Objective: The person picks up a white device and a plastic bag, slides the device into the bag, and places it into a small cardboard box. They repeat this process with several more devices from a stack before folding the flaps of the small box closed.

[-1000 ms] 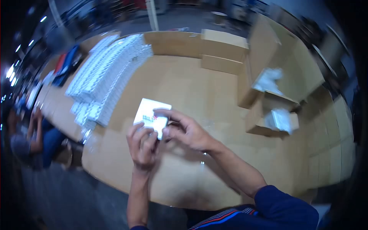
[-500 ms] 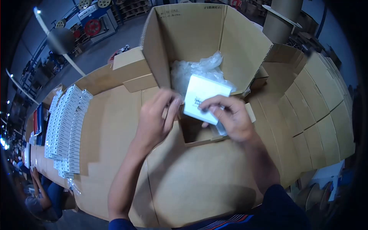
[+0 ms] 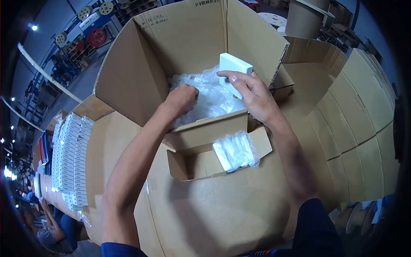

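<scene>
My right hand [image 3: 257, 96] grips a small white box [image 3: 233, 64] between thumb and fingers, tilted, above the front right of the big cardboard carton. My left hand [image 3: 182, 100] is inside that carton with its fingers curled closed, over crumpled clear plastic bags [image 3: 207, 98]. Whatever those fingers hold is hidden. The large open carton [image 3: 188, 43] stands in front of me. At its foot sits a smaller open cardboard box [image 3: 195, 167]. A white item in clear plastic wrap [image 3: 235, 152] rests across the right part of this smaller box.
Stacked rows of small white boxes [image 3: 68, 158] stand on the cardboard-covered table [image 3: 214, 214] at left. Large brown cartons [image 3: 359, 124] line the right side. A large spool [image 3: 306, 19] stands at the back right. Another person [image 3: 51, 229] is at the lower left.
My left hand has moved forward into the large carton. The white box in my right hand is raised and turned on edge. The wrapped white item is now uncovered. The view has shifted.
</scene>
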